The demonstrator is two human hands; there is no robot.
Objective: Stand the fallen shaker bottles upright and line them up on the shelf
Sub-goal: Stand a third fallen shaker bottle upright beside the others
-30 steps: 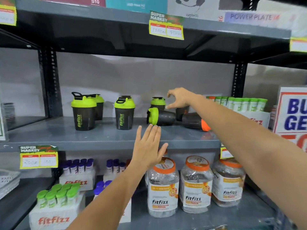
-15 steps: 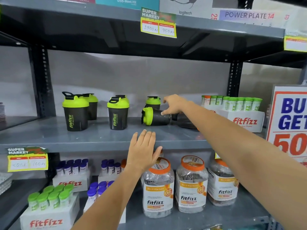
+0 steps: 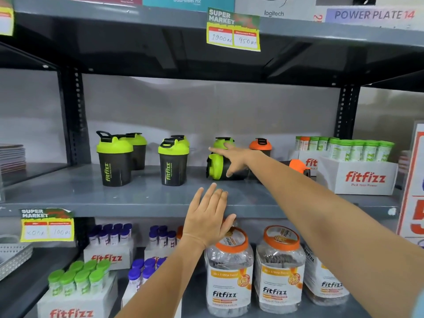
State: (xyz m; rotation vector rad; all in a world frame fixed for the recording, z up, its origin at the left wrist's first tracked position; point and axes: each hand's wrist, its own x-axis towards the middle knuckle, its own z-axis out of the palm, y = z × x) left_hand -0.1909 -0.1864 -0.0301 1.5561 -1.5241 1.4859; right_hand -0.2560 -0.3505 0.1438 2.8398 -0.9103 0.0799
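A black shaker with a green lid (image 3: 214,167) lies on its side on the grey shelf (image 3: 137,198), lid pointing left. My right hand (image 3: 234,159) wraps over its body, fingers on top and thumb in front. Behind my right forearm a second fallen shaker with an orange lid (image 3: 297,165) lies with its lid pointing right. Upright green-lidded shakers stand at the left (image 3: 114,159) and the middle (image 3: 173,164), with others behind them. An upright orange-lidded shaker (image 3: 260,145) stands at the back. My left hand (image 3: 206,216) hovers open at the shelf's front edge.
A white fitfizz box of green-capped tubes (image 3: 358,175) stands at the shelf's right end, close to the fallen orange shaker. A red and white sign (image 3: 413,180) is further right. Large orange-lidded jars (image 3: 229,271) and tube boxes fill the shelf below.
My right hand has come down from above the fallen green-lidded shaker and closed over its body. My left hand stays by the shelf edge. The view has moved closer.
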